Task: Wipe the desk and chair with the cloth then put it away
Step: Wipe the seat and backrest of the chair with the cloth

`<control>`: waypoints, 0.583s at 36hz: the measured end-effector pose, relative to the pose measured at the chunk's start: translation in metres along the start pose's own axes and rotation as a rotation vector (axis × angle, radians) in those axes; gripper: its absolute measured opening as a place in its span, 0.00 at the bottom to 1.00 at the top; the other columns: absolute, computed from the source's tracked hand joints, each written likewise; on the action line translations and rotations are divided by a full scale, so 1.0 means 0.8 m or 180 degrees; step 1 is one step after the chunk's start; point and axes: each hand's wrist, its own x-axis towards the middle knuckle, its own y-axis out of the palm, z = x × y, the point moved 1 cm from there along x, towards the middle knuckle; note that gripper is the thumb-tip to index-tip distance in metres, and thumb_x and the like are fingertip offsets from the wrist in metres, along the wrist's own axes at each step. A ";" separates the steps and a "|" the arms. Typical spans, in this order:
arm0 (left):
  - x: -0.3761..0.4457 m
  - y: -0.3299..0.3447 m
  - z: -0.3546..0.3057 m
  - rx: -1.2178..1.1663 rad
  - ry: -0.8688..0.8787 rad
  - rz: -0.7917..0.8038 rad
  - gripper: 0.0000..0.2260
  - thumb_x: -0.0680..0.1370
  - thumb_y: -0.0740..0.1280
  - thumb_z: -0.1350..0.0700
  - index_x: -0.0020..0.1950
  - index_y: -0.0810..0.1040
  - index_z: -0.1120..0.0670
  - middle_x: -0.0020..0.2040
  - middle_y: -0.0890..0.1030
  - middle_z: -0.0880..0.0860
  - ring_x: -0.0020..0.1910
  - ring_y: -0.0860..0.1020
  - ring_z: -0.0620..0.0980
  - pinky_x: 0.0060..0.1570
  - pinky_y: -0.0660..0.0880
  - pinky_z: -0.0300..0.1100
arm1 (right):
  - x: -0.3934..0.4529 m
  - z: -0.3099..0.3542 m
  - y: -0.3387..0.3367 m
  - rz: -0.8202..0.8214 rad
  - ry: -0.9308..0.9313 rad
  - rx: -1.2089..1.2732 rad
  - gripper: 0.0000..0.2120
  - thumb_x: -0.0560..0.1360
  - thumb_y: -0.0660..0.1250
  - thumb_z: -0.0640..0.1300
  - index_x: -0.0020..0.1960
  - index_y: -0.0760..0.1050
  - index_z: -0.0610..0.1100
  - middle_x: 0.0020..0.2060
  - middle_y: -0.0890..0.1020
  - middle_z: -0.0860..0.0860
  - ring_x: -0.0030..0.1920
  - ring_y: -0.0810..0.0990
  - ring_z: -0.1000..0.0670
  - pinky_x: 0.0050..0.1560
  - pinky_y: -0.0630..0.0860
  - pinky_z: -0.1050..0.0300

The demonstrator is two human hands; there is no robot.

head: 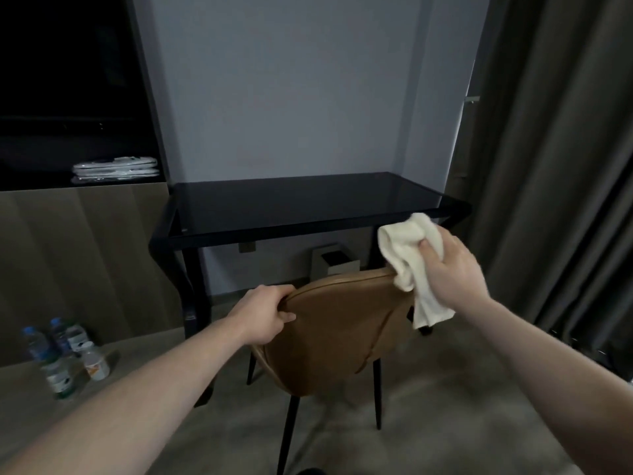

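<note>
A black glass-topped desk [301,200] stands against the grey wall. In front of it is a tan leather chair [335,337] with thin black legs, its back toward me. My left hand [265,311] grips the upper left edge of the chair back. My right hand [452,265] holds a cream cloth [406,255] bunched in its fingers, above the chair back's upper right edge and just below the desk's right front corner. The cloth's loose end hangs down past the chair back.
Several water bottles [65,354] stand on the floor at the left by a wood-panelled wall. A dark shelf holds wrapped white packets [114,169]. A small square bin [334,260] sits under the desk. Dark curtains [555,159] hang on the right.
</note>
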 end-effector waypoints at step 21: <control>0.006 -0.004 -0.052 -0.0536 0.0004 0.0075 0.31 0.68 0.81 0.50 0.69 0.75 0.43 0.60 0.81 0.43 0.60 0.78 0.46 0.61 0.77 0.45 | -0.068 0.062 0.052 -0.0111 -0.0748 -0.0262 0.21 0.80 0.56 0.58 0.72 0.70 0.59 0.64 0.77 0.60 0.68 0.69 0.53 0.75 0.57 0.39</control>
